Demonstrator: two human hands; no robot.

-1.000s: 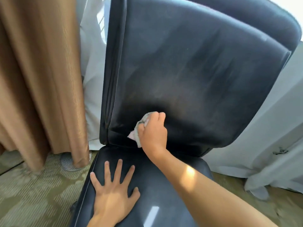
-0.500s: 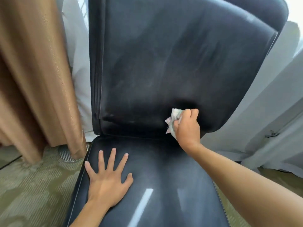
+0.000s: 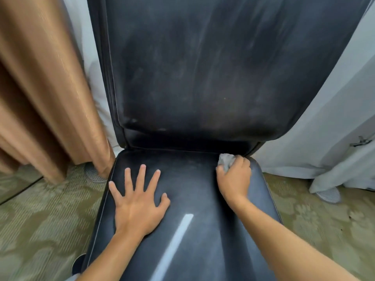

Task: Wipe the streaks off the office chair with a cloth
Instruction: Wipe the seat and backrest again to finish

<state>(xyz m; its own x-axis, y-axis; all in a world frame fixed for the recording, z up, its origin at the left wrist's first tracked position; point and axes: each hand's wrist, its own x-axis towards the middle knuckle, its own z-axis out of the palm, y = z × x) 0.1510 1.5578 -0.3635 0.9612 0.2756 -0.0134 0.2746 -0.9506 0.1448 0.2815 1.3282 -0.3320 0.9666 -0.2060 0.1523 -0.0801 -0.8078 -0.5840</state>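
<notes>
The right hand point(image 3: 233, 179), fingers curled tight around the cloth point(image 3: 226, 160), dropped from backrest to the seat's point(image 3: 188, 179) two o'clock corner; left hand point(image 3: 138, 201) stays flat. Seat wiping starts.

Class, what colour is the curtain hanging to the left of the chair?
The curtain is golden brown with fine vertical ribbing, seen in the head view.

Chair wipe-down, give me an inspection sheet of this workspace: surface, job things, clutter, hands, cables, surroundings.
Surface: black chair seat, glossy, with a bright glare stripe.
Job's things: backrest shows pale streaks; crumpled grey cloth at the seat's rear right corner.
Clutter: nothing seen.
Hands: left hand flat on the seat, fingers spread; right hand grips the cloth against the seat.
Cables: nothing seen.
Surroundings: brown curtain on the left, white curtain on the right, patterned carpet.
</notes>
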